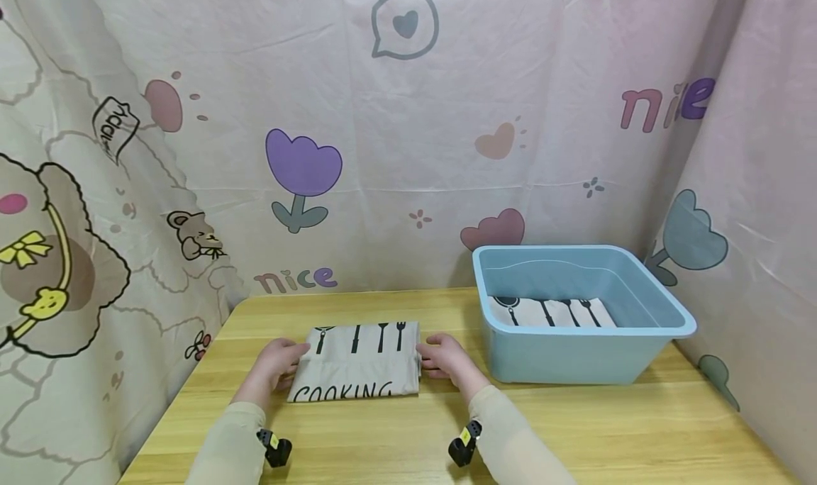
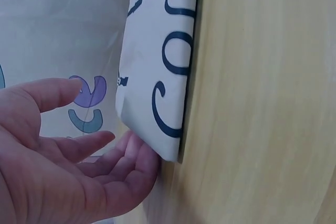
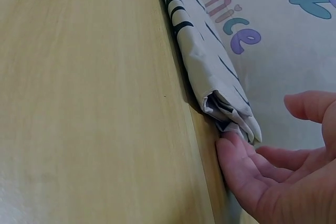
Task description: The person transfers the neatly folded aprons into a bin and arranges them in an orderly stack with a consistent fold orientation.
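Note:
A folded white cloth with dark kitchen utensils and the word COOKING printed on it lies flat on the wooden table. At its left edge is my left hand. In the left wrist view, the lower fingers touch the cloth's corner while the thumb stays apart from it. My right hand is at the opposite edge. The right wrist view shows its fingertips against the layered end of the cloth, partly hidden beneath it, with the thumb raised clear.
To the right stands a light blue plastic basin, holding another white cloth with utensil prints. A patterned curtain hangs behind the wooden table and along both sides.

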The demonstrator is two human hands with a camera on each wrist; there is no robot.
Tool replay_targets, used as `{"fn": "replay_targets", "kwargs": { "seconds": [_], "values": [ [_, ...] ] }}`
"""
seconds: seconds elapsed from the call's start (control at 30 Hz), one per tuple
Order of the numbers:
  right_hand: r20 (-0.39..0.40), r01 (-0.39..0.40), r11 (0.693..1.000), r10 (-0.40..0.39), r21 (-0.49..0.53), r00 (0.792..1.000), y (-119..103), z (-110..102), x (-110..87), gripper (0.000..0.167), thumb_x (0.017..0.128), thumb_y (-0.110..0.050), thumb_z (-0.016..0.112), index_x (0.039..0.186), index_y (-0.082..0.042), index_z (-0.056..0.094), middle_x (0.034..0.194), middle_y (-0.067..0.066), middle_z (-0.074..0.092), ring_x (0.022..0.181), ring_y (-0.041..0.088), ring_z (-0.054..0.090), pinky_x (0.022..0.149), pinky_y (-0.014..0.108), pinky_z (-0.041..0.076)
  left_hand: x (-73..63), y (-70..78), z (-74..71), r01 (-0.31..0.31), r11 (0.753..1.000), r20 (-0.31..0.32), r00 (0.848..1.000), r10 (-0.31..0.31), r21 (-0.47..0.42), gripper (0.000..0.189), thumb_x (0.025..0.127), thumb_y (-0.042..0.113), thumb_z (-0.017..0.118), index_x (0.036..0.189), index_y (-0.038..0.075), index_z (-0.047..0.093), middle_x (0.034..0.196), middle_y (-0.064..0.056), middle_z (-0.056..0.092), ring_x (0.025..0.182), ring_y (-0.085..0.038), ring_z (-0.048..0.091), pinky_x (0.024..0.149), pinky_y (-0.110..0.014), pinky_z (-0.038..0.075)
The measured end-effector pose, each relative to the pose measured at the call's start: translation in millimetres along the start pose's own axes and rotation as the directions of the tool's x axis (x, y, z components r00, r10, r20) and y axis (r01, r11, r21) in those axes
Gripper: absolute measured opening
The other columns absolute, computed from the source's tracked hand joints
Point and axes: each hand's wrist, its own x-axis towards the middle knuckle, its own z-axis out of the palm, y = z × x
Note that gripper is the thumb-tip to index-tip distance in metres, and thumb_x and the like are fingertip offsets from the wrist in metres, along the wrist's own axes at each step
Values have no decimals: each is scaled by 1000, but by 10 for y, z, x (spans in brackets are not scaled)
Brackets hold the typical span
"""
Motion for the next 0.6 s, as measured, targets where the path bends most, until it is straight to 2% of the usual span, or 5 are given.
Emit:
{"fn": "replay_targets", "kwargs": {
  "seconds": [0.23, 0.33, 0.47, 0.6],
  "values": [
    [9, -5, 1000, 5, -9, 1000, 4, -4, -3, 57, 97, -19, 61, 138, 15, 40, 109, 20, 66, 94, 29, 67, 77, 41, 58, 15, -21, -29, 30, 999, 5, 1000, -29, -37, 58, 99, 25, 56, 139, -12, 35, 117, -28, 53, 96, -31, 57, 68, -33, 52],
    [13, -7, 1000, 7, -3, 1000, 14, -7, 1, 57, 97, -18, 61, 138, 14, 40, 109, 20, 65, 94, 29, 67, 77, 41, 58, 10, -10, -25, 42, 997, 11, 999, -41, -65, 54, 100, 24, 56, 138, -10, 37, 108, -21, 54, 87, -25, 56, 65, -31, 51],
    [20, -8, 1000, 8, 11, 1000, 31, -18, 14, 57, 98, -19, 61, 139, 14, 39, 110, 20, 65, 93, 27, 67, 78, 41, 58, -2, -3, -14, 32, 995, 31, 999, -29, -93, 49, 100, 21, 55, 135, -10, 41, 94, -13, 55, 72, -18, 55, 61, -29, 49],
    [26, -18, 999, 17, 30, 1000, 52, -28, 24, 57, 98, -18, 61, 140, 13, 38, 111, 19, 64, 92, 25, 66, 78, 40, 58, -13, -10, 6, 9, 996, 41, 999, -5, -93, 44, 100, 20, 55, 130, -11, 45, 87, -9, 55, 68, -16, 55, 61, -29, 49]
  ]
}}
